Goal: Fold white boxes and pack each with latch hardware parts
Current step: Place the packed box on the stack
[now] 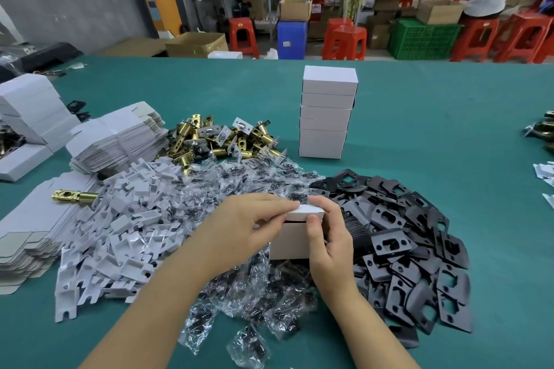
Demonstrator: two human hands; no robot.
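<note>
Both hands hold a white box (295,237) above the bagged screws (239,189): the left hand (248,225) pinches its lid flap, the right hand (326,237) grips its side. The closing step seems in hand, though the contents are hidden. Next, the flap needs tucking in, then the box goes to the stack of boxes (326,112).

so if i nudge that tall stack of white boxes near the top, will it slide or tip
The stack of white boxes would probably tip: it stands tall and narrow, with its layers already slightly offset. The smooth cardboard faces may also let upper boxes slide off singly.
</note>
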